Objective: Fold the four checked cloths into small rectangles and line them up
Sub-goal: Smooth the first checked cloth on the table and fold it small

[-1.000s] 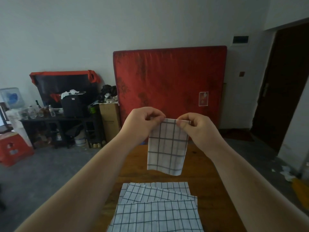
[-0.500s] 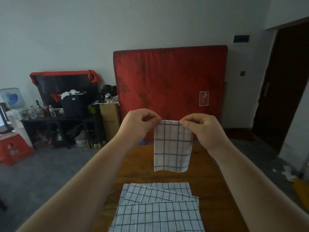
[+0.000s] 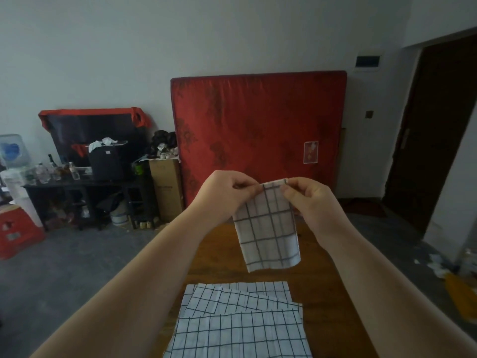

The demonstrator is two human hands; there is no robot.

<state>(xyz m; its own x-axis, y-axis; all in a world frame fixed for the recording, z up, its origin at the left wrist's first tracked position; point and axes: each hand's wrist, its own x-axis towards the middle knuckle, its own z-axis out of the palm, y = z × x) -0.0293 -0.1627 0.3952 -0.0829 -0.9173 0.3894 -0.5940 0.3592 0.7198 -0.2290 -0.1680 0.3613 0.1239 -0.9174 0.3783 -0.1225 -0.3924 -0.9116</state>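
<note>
A white cloth with dark checks, folded into a narrow strip [image 3: 268, 228], hangs in the air above the wooden table [image 3: 222, 257]. My left hand [image 3: 224, 195] pinches its top left corner and my right hand [image 3: 309, 202] pinches its top right corner, so both grip its upper edge. The strip tilts, its lower end swinging to the right. Three more checked cloths [image 3: 240, 321] lie flat and unfolded in an overlapping pile on the near part of the table, below the hanging one.
A red mattress [image 3: 258, 125] leans on the wall behind the table. A dark side table [image 3: 85, 187] with bottles and a cardboard box [image 3: 165, 187] stand at the left. A red stool [image 3: 18, 228] sits far left and a dark door [image 3: 436, 130] at the right.
My hands have drawn closer together on the top edge, the cloth strip is narrower and its lower end has swung to the right.
</note>
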